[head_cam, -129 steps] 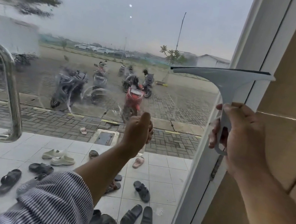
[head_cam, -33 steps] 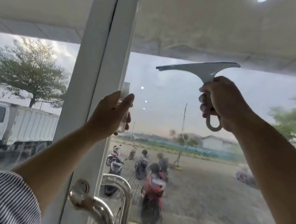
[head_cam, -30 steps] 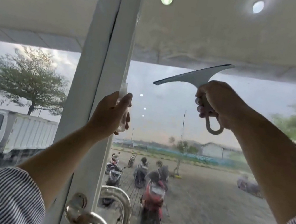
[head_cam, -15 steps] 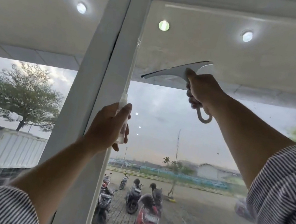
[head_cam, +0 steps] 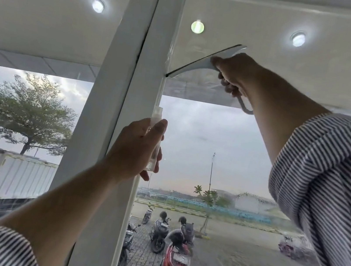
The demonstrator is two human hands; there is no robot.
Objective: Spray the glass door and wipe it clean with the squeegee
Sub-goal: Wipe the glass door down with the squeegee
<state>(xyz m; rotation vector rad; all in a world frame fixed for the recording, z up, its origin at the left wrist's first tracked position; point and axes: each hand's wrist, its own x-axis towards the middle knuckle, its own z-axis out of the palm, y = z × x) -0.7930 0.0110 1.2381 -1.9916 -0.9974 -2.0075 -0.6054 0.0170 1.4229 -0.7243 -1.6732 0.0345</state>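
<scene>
Squeegee (head_cam: 200, 64) in right hand (head_cam: 236, 73), against glass door (head_cam: 225, 145)

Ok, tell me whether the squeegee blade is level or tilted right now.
Tilted. The squeegee slants on the glass door: its left tip sits low by the white frame, its right end higher, above the right hand.

One head view, close behind the glass door (head_cam: 224, 154), tilted upward and outward

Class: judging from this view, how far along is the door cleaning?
Done: glass door looks hazy, probably sprayed. In hand: right hand sets the squeegee high by the frame; left hand holds the spray bottle. Left: wiping the pane below.
</scene>
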